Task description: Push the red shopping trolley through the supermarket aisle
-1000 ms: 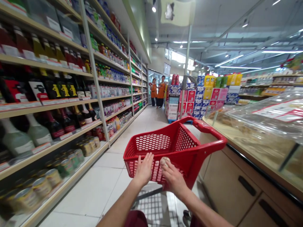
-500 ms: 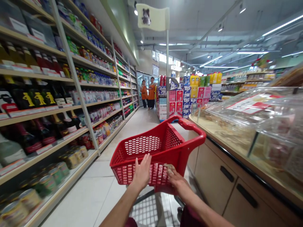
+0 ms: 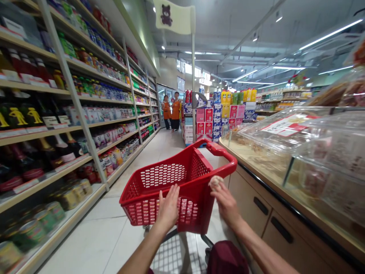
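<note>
A red plastic shopping cart [image 3: 196,213] stands right in front of me, its perforated side toward me and its handle at the upper right. My left hand [image 3: 169,206] lies against the near side below the rim, fingers stretched out flat. Bunched in the fingers of my right hand [image 3: 226,201] is a pale, crumpled cloth [image 3: 216,180], held at the cart's right end under the handle. The palm side of that hand is hidden.
Shelves of bottles and cans [image 3: 105,125] line the left side. On the right runs a wooden counter [image 3: 248,182] with clear plastic packs [image 3: 288,125]. Stacked drink boxes [image 3: 204,121] stand beyond the cart. People in orange vests [image 3: 176,110] are farther down the aisle.
My right hand has moved with the cloth from the perforated side up and right toward the handle end. My left hand stays on the side. The view has shifted a little.
</note>
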The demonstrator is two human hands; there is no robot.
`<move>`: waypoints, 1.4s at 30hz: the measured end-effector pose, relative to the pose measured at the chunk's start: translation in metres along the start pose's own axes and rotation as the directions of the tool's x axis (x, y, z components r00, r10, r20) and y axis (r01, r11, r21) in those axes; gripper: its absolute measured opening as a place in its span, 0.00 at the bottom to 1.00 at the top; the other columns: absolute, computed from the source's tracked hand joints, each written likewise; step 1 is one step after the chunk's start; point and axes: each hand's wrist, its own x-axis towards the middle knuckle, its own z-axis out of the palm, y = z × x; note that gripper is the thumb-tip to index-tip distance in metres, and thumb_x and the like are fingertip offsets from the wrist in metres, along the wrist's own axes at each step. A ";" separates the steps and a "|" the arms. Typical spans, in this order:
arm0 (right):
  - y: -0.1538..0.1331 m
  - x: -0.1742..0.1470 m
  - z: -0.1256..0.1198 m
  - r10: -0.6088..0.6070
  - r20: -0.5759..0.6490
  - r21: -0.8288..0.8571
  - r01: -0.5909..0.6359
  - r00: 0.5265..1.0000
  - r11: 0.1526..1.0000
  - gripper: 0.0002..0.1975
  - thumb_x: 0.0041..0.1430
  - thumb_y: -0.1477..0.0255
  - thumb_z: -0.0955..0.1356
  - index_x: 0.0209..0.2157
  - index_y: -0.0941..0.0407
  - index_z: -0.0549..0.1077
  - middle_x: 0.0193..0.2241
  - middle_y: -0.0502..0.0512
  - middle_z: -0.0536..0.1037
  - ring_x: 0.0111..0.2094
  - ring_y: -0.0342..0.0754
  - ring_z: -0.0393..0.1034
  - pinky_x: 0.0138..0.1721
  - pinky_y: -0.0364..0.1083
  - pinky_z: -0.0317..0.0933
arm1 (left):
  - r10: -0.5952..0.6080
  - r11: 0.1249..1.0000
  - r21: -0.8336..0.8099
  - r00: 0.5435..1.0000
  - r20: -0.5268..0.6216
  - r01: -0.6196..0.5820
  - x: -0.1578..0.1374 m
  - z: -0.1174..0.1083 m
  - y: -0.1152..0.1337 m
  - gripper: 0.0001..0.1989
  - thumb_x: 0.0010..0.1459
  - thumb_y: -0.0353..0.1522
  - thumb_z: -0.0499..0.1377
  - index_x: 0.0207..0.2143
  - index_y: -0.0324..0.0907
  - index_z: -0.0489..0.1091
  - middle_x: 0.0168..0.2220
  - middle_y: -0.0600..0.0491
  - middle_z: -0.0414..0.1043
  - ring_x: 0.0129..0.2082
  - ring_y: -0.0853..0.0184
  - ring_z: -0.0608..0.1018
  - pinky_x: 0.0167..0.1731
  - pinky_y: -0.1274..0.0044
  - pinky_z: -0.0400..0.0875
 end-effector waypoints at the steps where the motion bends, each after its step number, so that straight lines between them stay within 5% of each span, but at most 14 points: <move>1: 0.005 0.006 -0.005 0.020 -0.053 -0.021 -0.021 0.998 1.000 0.13 0.57 0.79 0.57 0.35 0.55 0.72 0.46 0.56 0.71 0.56 0.49 0.52 0.53 0.55 0.55 | -0.004 1.000 0.002 1.000 -0.005 0.004 0.000 0.001 0.000 0.37 0.41 0.17 0.42 0.57 0.38 0.46 0.60 0.48 0.46 0.59 0.64 0.51 0.56 0.55 0.39; 3: 0.010 0.007 -0.009 0.023 -0.077 -0.060 -0.028 0.997 0.998 0.13 0.58 0.78 0.57 0.34 0.55 0.72 0.45 0.56 0.72 0.55 0.49 0.52 0.52 0.55 0.56 | -0.015 1.000 0.007 1.000 0.001 0.015 0.000 0.001 -0.001 0.37 0.40 0.17 0.42 0.57 0.38 0.47 0.60 0.48 0.46 0.59 0.65 0.51 0.56 0.56 0.39; 8: 0.005 -0.010 -0.004 -0.115 0.092 -0.021 0.117 0.989 0.993 0.12 0.57 0.78 0.58 0.31 0.53 0.72 0.45 0.53 0.72 0.53 0.47 0.57 0.48 0.49 0.61 | -0.043 0.999 0.028 0.998 0.039 0.042 0.001 -0.001 0.000 0.39 0.39 0.17 0.42 0.57 0.38 0.46 0.60 0.49 0.45 0.60 0.66 0.49 0.56 0.58 0.40; 12: 0.030 0.039 -0.025 0.054 -0.128 -0.057 -0.062 0.990 0.996 0.13 0.56 0.79 0.57 0.34 0.55 0.72 0.47 0.56 0.70 0.55 0.49 0.54 0.54 0.56 0.52 | -0.042 0.999 0.031 0.998 0.043 0.041 0.001 -0.003 -0.001 0.40 0.38 0.17 0.43 0.58 0.40 0.45 0.60 0.50 0.44 0.60 0.66 0.49 0.56 0.58 0.40; 15: 0.038 0.076 -0.030 0.153 -0.128 -0.139 -0.171 0.980 0.975 0.14 0.54 0.80 0.58 0.35 0.56 0.72 0.42 0.57 0.73 0.49 0.49 0.63 0.52 0.55 0.56 | -0.034 0.999 0.021 0.999 0.035 0.033 0.001 -0.003 0.000 0.39 0.38 0.18 0.43 0.58 0.38 0.45 0.60 0.49 0.44 0.60 0.66 0.49 0.56 0.58 0.41; 20: 0.026 0.086 -0.020 -0.099 0.141 -0.135 0.118 0.985 0.984 0.14 0.53 0.81 0.60 0.36 0.54 0.72 0.42 0.52 0.73 0.50 0.47 0.61 0.55 0.51 0.51 | -0.030 0.999 0.011 0.999 0.026 0.030 0.001 -0.002 0.001 0.38 0.39 0.19 0.45 0.58 0.38 0.45 0.60 0.48 0.44 0.60 0.65 0.49 0.56 0.58 0.40; 26: 0.061 0.093 -0.044 0.071 -0.052 -0.296 -0.083 0.996 0.952 0.14 0.54 0.81 0.57 0.31 0.59 0.73 0.35 0.61 0.75 0.46 0.51 0.64 0.51 0.53 0.54 | -0.014 1.000 -0.013 1.000 -0.003 0.014 -0.003 0.002 -0.002 0.40 0.39 0.18 0.44 0.58 0.38 0.43 0.61 0.48 0.42 0.60 0.66 0.47 0.57 0.59 0.38; 32: 0.024 0.076 -0.024 -0.165 0.234 -0.163 0.206 0.958 0.965 0.14 0.55 0.81 0.59 0.36 0.53 0.72 0.43 0.51 0.73 0.52 0.49 0.58 0.53 0.51 0.52 | -0.044 0.999 -0.020 0.999 0.002 0.044 -0.003 0.003 -0.002 0.40 0.38 0.18 0.44 0.58 0.38 0.43 0.61 0.49 0.42 0.60 0.65 0.46 0.57 0.59 0.38; 37: 0.024 0.082 -0.015 0.078 0.043 -0.320 -0.060 0.996 0.946 0.14 0.54 0.81 0.59 0.37 0.56 0.72 0.41 0.57 0.74 0.48 0.53 0.61 0.51 0.57 0.50 | -0.048 0.999 -0.010 0.999 0.019 0.048 -0.004 0.001 0.004 0.41 0.37 0.18 0.44 0.58 0.36 0.43 0.61 0.49 0.40 0.61 0.65 0.45 0.57 0.59 0.37; 42: 0.006 0.072 0.000 -0.184 0.289 -0.131 0.229 0.940 0.965 0.15 0.54 0.81 0.59 0.38 0.52 0.72 0.43 0.51 0.73 0.51 0.49 0.58 0.52 0.52 0.51 | -0.054 0.999 0.001 0.997 0.053 0.054 -0.006 -0.004 0.010 0.41 0.37 0.18 0.44 0.58 0.36 0.43 0.61 0.50 0.39 0.61 0.65 0.44 0.57 0.58 0.37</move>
